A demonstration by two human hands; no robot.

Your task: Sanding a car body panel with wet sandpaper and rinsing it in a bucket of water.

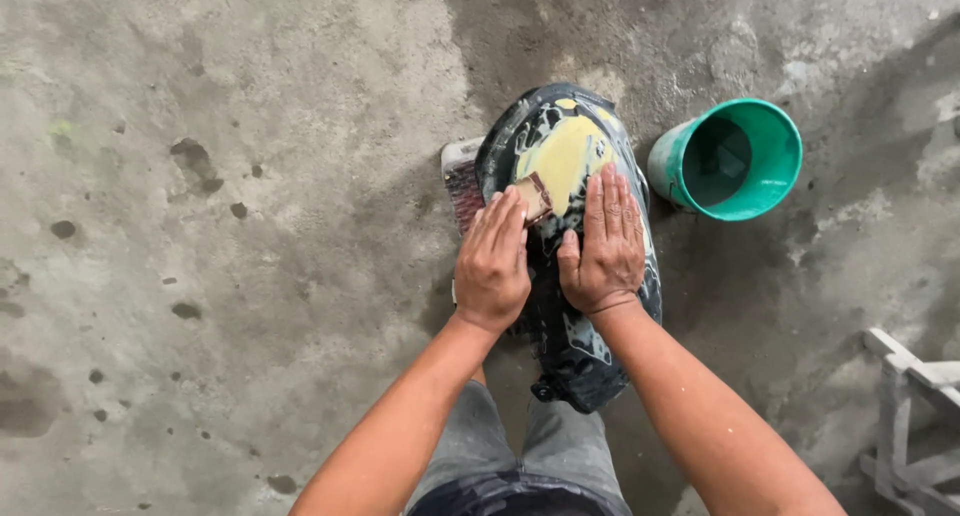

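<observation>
A dark curved body panel (572,336) stands on the concrete floor in front of me, with a pale yellow filler patch (566,154) near its top. My left hand (493,258) presses a small brown sanding block (533,197) against the panel beside the yellow patch. My right hand (605,244) lies flat on the panel's right side, fingers spread and pointing up. Wet streaks cover the panel's surface.
A green bucket (765,191) with dark water stands just right of the panel. A small grated object (461,181) lies behind the panel's left edge. A pale grey frame (915,416) sits at the lower right. The concrete floor (220,226) is damp and stained.
</observation>
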